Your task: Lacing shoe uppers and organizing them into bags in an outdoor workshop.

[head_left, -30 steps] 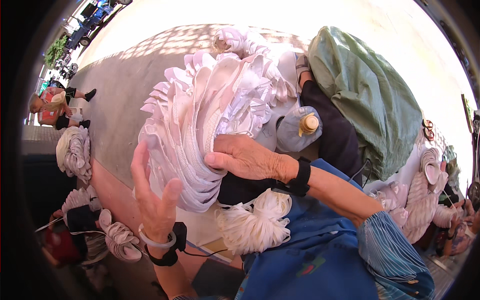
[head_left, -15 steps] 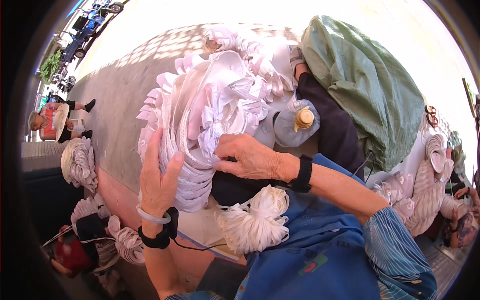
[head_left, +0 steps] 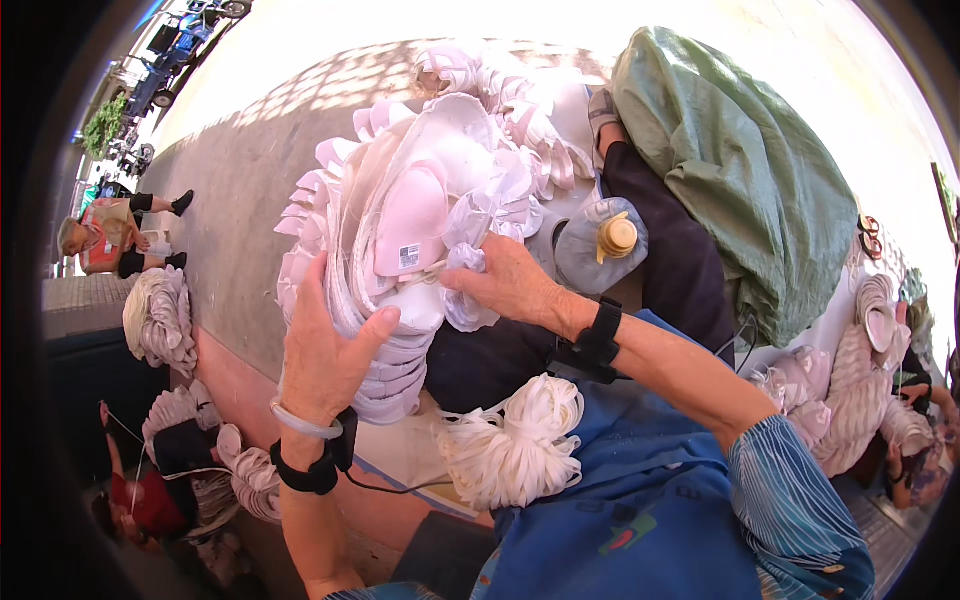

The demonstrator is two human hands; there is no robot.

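Note:
A large stack of pale pink and white slipper-like shoe pieces fans out in front of me. On its near face lies a pale pink insole with a small white label. My left hand rests against the left side of the stack, its thumb spread away from its fingers. Closed at the lower right of the stack, my right hand pinches a shiny white ribbon bow. The pinched part is partly hidden by the fingers. A bundle of white flat cord lies on my blue apron.
A clear plastic bottle with a yellow cap stands right of the stack beside my dark trouser leg. The green woven sack lies beyond. More shoe pieces are piled behind. Other people sit at left and right among similar bundles.
My right hand has shifted right and up with the ribbon bow, uncovering the pink insole and its label. My left hand stays at the stack, its thumb a little farther out.

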